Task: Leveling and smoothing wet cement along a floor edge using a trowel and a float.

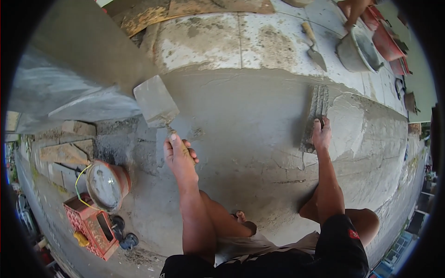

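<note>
My left hand (180,155) is closed round the handle of a square-bladed trowel (156,103), its grey blade pointing away from me beside the foot of a cement-coated wall. On the right, my right hand (321,133) grips a long plastering float (320,99) crusted with mortar, which lies over the wet surface. Smooth grey cement (241,106) spreads between the two tools. A paler, thicker patch of mortar (346,123) sits just right of the float. The float's handle is mostly covered by my fingers.
A pointed trowel (316,56) lies on white, mortar-spattered tiles (201,41). At the far right, another person's hand (351,21) is at a bucket (348,50) near red containers (388,41). Left stand a bucket of grey mix (121,183) and a red crate (90,231).
</note>
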Motion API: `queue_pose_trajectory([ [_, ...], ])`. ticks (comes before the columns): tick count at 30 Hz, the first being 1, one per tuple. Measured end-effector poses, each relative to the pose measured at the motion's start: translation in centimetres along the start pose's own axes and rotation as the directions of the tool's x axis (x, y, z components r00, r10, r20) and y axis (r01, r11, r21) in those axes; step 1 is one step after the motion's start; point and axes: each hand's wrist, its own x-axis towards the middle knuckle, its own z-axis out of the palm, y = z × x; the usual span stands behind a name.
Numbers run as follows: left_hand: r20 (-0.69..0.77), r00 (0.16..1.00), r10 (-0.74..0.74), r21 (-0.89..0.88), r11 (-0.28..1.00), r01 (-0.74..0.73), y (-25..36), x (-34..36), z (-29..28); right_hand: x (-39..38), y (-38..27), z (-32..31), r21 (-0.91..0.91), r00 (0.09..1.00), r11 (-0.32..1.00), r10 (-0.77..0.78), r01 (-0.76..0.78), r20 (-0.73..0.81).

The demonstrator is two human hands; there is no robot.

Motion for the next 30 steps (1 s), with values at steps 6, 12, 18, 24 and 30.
queue_pose_trajectory([
  [6,-0.028,0.996,0.079,0.228,0.971,-0.071,0.3,-0.2,-2.9,-15.1,-13.5,12.5,0.709,0.883,0.672,-0.178,-0.213,0.434],
  [12,-0.097,0.965,0.245,0.290,0.934,-0.208,0.0,0.1,-4.7,-22.9,-22.5,22.3,0.594,0.820,0.800,-0.398,0.089,0.412],
  [18,-0.038,0.899,0.436,0.383,0.837,-0.390,0.1,0.1,-6.4,-18.3,-17.9,19.5,0.409,0.901,0.882,-0.356,0.235,0.249],
  [24,-0.115,0.814,0.570,0.517,0.734,-0.441,0.5,-0.1,-8.4,-14.8,-19.8,17.3,0.624,0.905,0.740,-0.052,-0.249,0.422],
  [30,-0.144,0.755,0.640,0.486,0.710,-0.509,0.9,-0.5,-8.6,-19.7,-29.6,29.4,0.678,0.876,0.732,-0.363,0.058,0.318],
])
